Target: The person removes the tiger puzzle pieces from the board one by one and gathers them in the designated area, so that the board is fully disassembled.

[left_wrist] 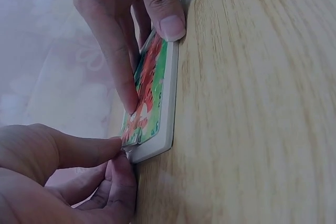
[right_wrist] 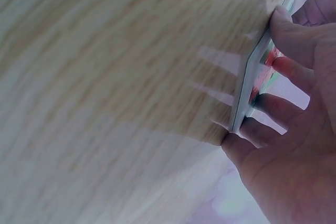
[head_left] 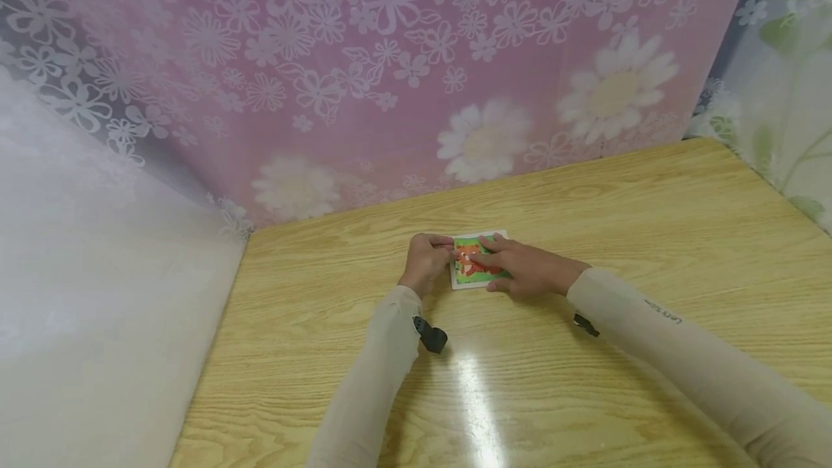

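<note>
A small flat picture board (head_left: 469, 275) with a white rim lies on the table, showing an orange-red animal on green. At its left edge, my left hand (head_left: 425, 263) pinches the board's edge between thumb and fingertips, as the left wrist view shows. My right hand (head_left: 531, 267) spreads its fingers over the right part of the picture. Its index fingertip presses on the animal, and its thumb (left_wrist: 172, 27) rests at the near edge. In the right wrist view the other fingers reach across to the board's right side. Part of the picture is hidden under the right hand.
The wood-grain table (head_left: 312, 352) runs up to a pink flowered curtain (head_left: 390, 92) at the back. Pale sheeting (head_left: 97, 273) hangs along the left side, and another flowered curtain (head_left: 793, 92) stands at the right. Each wrist wears a small black camera (head_left: 430, 335).
</note>
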Demonstrator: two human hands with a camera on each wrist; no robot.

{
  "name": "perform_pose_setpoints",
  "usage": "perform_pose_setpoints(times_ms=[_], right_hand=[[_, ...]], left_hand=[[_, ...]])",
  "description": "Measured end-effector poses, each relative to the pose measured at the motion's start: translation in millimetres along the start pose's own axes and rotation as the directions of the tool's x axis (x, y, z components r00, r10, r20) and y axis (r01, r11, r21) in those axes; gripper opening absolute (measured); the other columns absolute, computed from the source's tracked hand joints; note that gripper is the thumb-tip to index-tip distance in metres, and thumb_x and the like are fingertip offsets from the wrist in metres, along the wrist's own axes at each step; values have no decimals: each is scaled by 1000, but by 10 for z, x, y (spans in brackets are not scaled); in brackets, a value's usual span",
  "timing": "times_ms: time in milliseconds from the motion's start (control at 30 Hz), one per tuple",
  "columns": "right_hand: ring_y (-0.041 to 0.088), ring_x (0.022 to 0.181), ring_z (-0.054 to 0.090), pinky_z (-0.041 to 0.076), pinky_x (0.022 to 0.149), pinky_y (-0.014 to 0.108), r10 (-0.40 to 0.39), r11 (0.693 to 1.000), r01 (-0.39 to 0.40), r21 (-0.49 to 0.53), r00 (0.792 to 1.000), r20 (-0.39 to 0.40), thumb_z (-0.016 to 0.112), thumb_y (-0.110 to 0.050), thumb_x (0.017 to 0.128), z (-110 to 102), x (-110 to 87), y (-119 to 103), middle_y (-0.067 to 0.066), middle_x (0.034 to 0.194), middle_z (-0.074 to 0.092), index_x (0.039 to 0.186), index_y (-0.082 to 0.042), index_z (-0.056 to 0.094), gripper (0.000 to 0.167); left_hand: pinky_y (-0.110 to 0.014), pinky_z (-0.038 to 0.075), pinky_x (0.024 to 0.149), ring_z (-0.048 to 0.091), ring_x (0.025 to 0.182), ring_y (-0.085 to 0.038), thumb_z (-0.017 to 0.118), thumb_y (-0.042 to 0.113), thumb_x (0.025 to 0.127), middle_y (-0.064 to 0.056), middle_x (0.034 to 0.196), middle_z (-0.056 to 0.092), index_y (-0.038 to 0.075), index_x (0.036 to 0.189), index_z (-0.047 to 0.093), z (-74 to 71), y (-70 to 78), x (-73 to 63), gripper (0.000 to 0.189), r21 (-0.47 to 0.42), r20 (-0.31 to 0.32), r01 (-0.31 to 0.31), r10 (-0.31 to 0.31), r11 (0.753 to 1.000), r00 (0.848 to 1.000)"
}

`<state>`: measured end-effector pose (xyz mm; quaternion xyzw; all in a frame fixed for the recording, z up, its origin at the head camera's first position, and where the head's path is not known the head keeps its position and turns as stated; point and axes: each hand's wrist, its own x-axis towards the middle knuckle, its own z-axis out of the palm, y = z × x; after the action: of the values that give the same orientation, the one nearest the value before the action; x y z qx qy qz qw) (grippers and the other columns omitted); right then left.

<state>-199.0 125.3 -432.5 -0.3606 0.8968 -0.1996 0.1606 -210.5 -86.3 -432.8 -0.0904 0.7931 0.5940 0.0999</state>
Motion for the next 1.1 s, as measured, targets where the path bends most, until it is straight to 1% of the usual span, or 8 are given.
perform_pose_setpoints(times_ms=[233, 433, 633, 733, 867, 967, 1100], right_hand=[[53, 148, 13, 27, 113, 65, 5, 1000, -4, 16, 1000, -5, 66, -30, 100, 15, -1, 29, 26, 163, 18, 156, -11, 40, 65], [53, 148, 13, 27, 113, 65, 2, 1000, -2, 10, 1000, -2, 66, -29, 100, 7, -1, 20, 26, 164, 18, 157, -11, 39, 65], [51, 149, 11, 27, 114, 65, 17, 1000, -17, 6, 1000, 12, 64, -31, 101, -6, -2, 4, 24, 165, 16, 158, -13, 38, 65], [50, 150, 11, 27, 114, 65, 27, 1000, -27, 9, 1000, 12, 64, -32, 102, 2, -1, 6, 22, 165, 16, 158, -15, 37, 65], [49, 150, 10, 27, 114, 65, 21, 1000, -21, 5, 1000, 10, 63, -33, 102, 38, -8, 28, 22, 165, 16, 158, -16, 37, 64], [50, 149, 11, 28, 114, 64, 11, 1000, -11, 0, 1000, 3, 63, -34, 102, 57, -17, 43, 22, 165, 16, 158, -16, 37, 64], [50, 149, 12, 28, 113, 65, 13, 1000, -13, -5, 1000, -5, 63, -35, 101, 47, -18, 47, 21, 165, 17, 158, -17, 38, 65]], left_hand=[[-33, 57, 85, 67, 95, -21, 67, -6, 91, -12, 103, 68, -7, 120, 68, 5, 7, 7, 29, 44, 14, -8, 7, 999, 1000], [-34, 58, 82, 67, 92, -22, 68, -6, 91, -12, 101, 68, -6, 119, 69, -2, 20, 10, 28, 73, 22, -23, 21, 997, 1000], [-33, 59, 77, 68, 88, -22, 72, -5, 89, -11, 103, 69, -2, 112, 73, -10, 18, 61, 24, 126, 5, -32, 32, 992, 999], [-34, 59, 78, 68, 91, -23, 73, -4, 89, -12, 107, 69, -2, 111, 73, -9, 26, 68, 22, 164, -7, -39, 40, 986, 999], [-34, 58, 80, 68, 95, -22, 74, -1, 89, -11, 109, 70, 0, 111, 75, 6, 34, 52, 22, 222, -19, -23, 27, 975, 999], [-33, 58, 80, 68, 95, -21, 73, -1, 89, -10, 107, 70, -1, 111, 75, 16, 34, 41, 22, 232, -19, -19, 24, 973, 1000], [-32, 58, 75, 69, 89, -20, 71, -2, 90, -9, 99, 71, -2, 112, 74, 24, 33, 47, 23, 216, -16, -36, 40, 976, 999]])
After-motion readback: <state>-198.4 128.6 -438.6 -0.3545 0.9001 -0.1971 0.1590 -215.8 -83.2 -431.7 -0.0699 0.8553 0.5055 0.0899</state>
